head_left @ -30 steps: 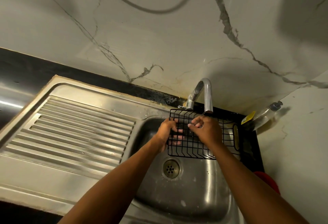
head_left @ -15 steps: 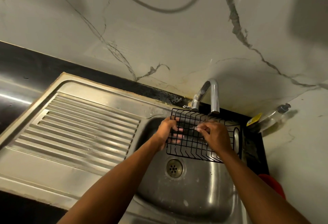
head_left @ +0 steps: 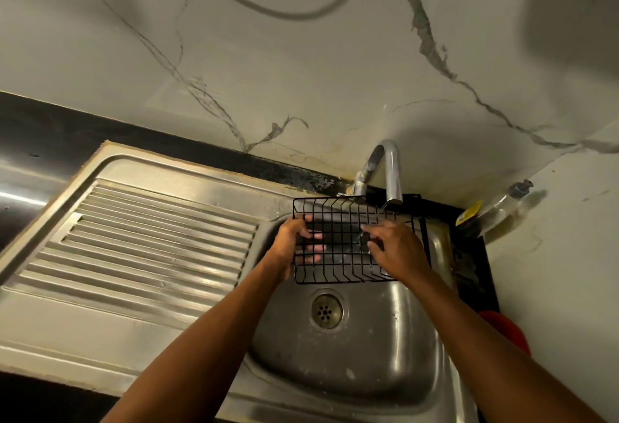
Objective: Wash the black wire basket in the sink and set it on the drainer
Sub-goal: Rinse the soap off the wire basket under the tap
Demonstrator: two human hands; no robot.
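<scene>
Two hands hold the black wire basket [head_left: 348, 242] up under the tap [head_left: 392, 171] over the sink [head_left: 351, 355] in mid-frame, left hand [head_left: 294, 242] gripping its edge, right hand [head_left: 395, 248] maybe rubbing its wires clean.

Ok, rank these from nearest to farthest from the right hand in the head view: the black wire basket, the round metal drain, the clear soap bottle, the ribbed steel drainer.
1. Black wire basket: held by the right hand, over the sink.
2. Round metal drain: just below and left of the hand, in the sink bottom.
3. Clear soap bottle: to the right, in the wall corner.
4. Ribbed steel drainer: far left, beyond the left hand.
</scene>
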